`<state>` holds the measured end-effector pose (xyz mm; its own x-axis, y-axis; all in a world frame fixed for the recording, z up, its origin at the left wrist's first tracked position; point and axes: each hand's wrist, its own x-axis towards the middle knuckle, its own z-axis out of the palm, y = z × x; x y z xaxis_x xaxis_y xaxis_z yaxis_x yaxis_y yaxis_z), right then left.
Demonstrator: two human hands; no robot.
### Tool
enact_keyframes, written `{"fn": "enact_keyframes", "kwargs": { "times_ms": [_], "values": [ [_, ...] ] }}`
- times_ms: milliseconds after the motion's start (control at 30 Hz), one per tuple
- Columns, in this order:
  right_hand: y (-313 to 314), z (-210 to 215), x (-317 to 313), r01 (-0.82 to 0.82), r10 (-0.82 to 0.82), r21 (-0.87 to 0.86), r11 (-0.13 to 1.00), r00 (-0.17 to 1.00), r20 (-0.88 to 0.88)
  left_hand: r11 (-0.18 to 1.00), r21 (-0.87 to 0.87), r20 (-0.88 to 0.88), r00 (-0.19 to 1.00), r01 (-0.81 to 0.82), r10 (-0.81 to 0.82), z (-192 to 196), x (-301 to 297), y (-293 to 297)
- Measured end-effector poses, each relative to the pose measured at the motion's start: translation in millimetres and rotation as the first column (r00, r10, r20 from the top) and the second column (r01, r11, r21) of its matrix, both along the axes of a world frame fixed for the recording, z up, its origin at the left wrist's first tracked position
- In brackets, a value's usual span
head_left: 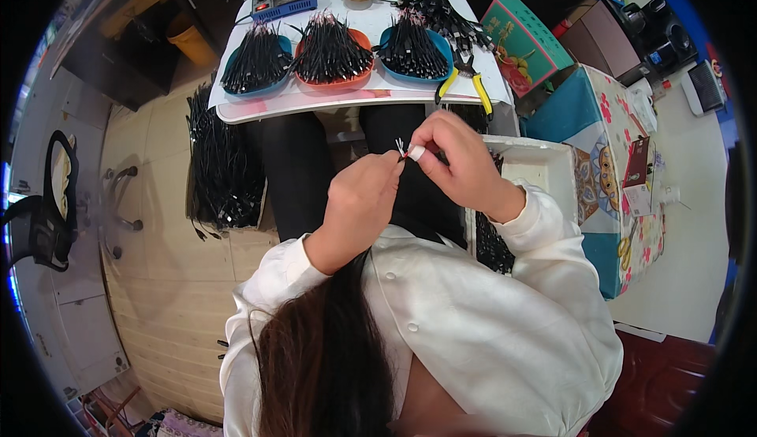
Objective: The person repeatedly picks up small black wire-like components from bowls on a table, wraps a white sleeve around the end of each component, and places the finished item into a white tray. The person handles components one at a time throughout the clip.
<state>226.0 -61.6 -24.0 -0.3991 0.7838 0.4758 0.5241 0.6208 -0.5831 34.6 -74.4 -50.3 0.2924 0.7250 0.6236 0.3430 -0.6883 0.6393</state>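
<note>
My left hand (364, 194) and my right hand (456, 161) meet above my lap, in front of the white table (260, 110). Both pinch a thin black cable whose bared wire ends (400, 147) stick up between the fingertips. A white tape or cap covers one right fingertip. On the table stand three shallow bowls heaped with black cables: a blue bowl (256, 63) on the left, an orange bowl (331, 49) in the middle, a blue bowl (414, 47) on the right.
Yellow-handled pliers (465, 82) lie at the table's right edge. A soldering station (282, 0) sits at the back. A large bundle of black cables (222, 165) hangs left of my legs. A white box (536, 171) with cables and a patterned table (623, 161) stand to the right.
</note>
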Motion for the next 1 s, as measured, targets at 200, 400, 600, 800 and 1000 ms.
{"fn": "enact_keyframes", "kwargs": {
  "times_ms": [200, 400, 600, 800, 1000],
  "values": [
    [-3, 4, 8, -0.476, -0.103, -0.731, 0.489, 0.800, -0.590, 0.988, -0.089, 0.064, 0.990, 0.129, -0.124, -4, -6, 0],
    [-2, 25, 8, -0.245, 0.236, -0.086, 0.966, 0.966, -0.106, 0.469, -0.553, 0.669, 0.703, 0.689, -0.243, 6, -22, 2],
    [1, 25, 1, -0.322, 0.330, 0.133, 0.937, 0.943, -0.039, 0.494, -0.537, 0.715, 0.680, 0.683, -0.163, 6, -20, -2],
    [0, 10, 9, -0.299, 0.194, -0.244, 0.923, 0.906, -0.376, 0.519, -0.432, 0.796, 0.583, 0.737, -0.165, 0, -19, -6],
    [-3, 13, 13, 0.015, -0.020, 0.163, 0.987, 0.999, 0.027, 0.331, -0.367, 0.916, 0.400, 0.869, -0.035, -3, -26, -3]
  ]
}}
